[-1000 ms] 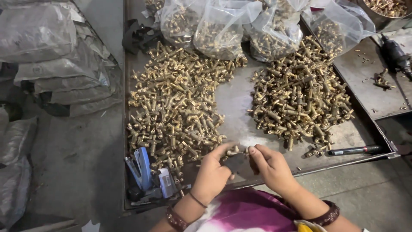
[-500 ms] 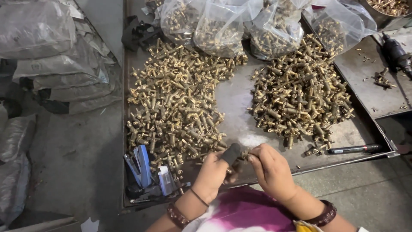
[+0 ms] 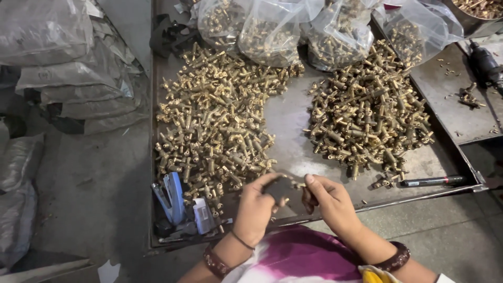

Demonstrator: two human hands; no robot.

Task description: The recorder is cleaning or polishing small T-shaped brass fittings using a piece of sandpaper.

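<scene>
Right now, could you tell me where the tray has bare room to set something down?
A bare strip of tray runs between the left brass pile and the right pile, widening toward the hands. Another patch lies above the marker. The bags crowd the far edge; the stapler fills the near-left corner.

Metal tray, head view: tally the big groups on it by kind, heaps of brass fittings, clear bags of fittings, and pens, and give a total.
Heaps of loose brass fittings: 2, the left heap and the right heap
Clear plastic bags of fittings along the far edge: 4, for example
Black pen: 1
Total: 7
</scene>
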